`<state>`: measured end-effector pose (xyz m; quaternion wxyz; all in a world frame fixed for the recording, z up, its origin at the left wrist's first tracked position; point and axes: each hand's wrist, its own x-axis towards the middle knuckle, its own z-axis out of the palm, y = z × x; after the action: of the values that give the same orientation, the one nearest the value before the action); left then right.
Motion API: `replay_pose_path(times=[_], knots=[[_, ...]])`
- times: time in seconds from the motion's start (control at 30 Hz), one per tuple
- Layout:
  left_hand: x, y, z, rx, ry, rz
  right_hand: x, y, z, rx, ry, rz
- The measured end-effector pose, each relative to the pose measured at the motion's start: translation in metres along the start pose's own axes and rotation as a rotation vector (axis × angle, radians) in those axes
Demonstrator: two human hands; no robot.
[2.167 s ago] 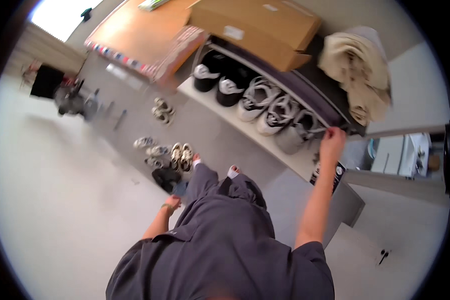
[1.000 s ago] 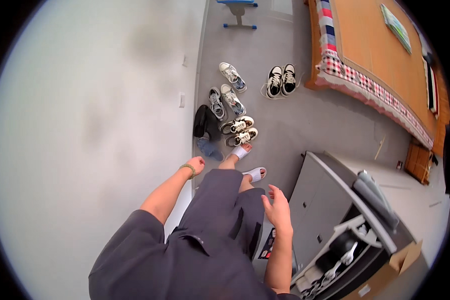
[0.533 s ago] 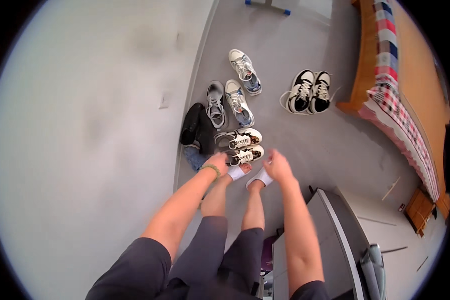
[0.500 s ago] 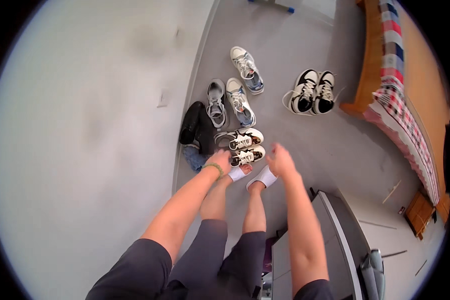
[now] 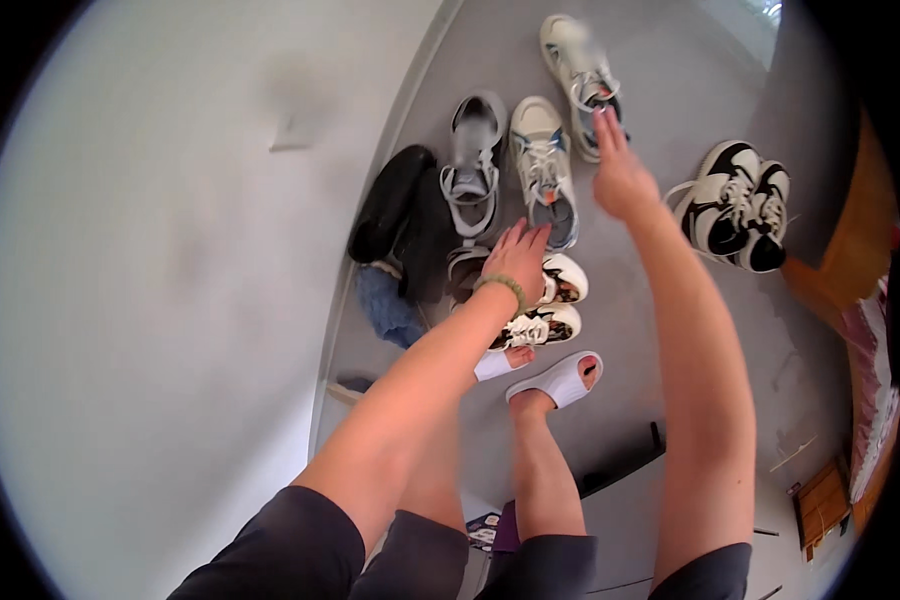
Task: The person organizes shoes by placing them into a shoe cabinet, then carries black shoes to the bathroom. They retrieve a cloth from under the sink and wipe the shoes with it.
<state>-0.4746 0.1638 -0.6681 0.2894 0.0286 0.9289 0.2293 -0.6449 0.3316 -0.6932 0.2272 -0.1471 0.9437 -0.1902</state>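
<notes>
The biggest thing I see from here is the pale wall (image 5: pixel 170 250) on the left. Next comes the gray floor (image 5: pixel 635 325), then the gray cabinet (image 5: pixel 620 535) at the near right. Shoes sit in a bunch in the middle. The far white-and-blue shoe (image 5: pixel 573 65) and the near white-and-blue shoe (image 5: pixel 540 150) lie side by side, toes pointing away. A gray shoe (image 5: pixel 469 185) is just left of them. A black-and-white pair (image 5: pixel 720 200) stands well off to the right. My right hand (image 5: pixel 625 180) has two straight fingers at the far shoe's opening; I can't tell if it grips. My left hand (image 5: pixel 517 262) is flat, fingers a bit apart, over the cream-and-black shoes (image 5: pixel 537 328), by the near shoe's heel. Smallest is its green bracelet (image 5: pixel 505 285).
</notes>
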Motion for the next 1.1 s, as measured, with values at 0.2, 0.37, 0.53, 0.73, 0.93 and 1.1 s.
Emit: replay_pose_path(times=[0.2,0.37,0.53,0.73,0.93,1.1], knots=[[0.006,-0.022,0.015,-0.042,0.077,0.053,-0.006,0.009,0.037,-0.215,-0.100,0.093],[0.006,-0.001,0.017,-0.184,-0.040,-0.068,-0.093,0.007,0.051,-0.351,-0.080,0.146],[0.028,-0.011,0.014,-0.195,-0.067,-0.093,-0.086,-0.029,0.065,-0.203,0.052,0.193],[0.004,0.014,-0.045,-0.231,0.065,0.118,-0.080,-0.069,-0.013,-0.110,-0.181,0.435],[-0.133,0.097,-0.144,-0.130,0.023,0.425,-0.203,-0.123,-0.110,0.119,-0.253,0.586],[-0.300,0.168,-0.211,-0.217,-0.198,0.535,-0.398,-0.210,-0.196,0.452,-0.135,0.849]])
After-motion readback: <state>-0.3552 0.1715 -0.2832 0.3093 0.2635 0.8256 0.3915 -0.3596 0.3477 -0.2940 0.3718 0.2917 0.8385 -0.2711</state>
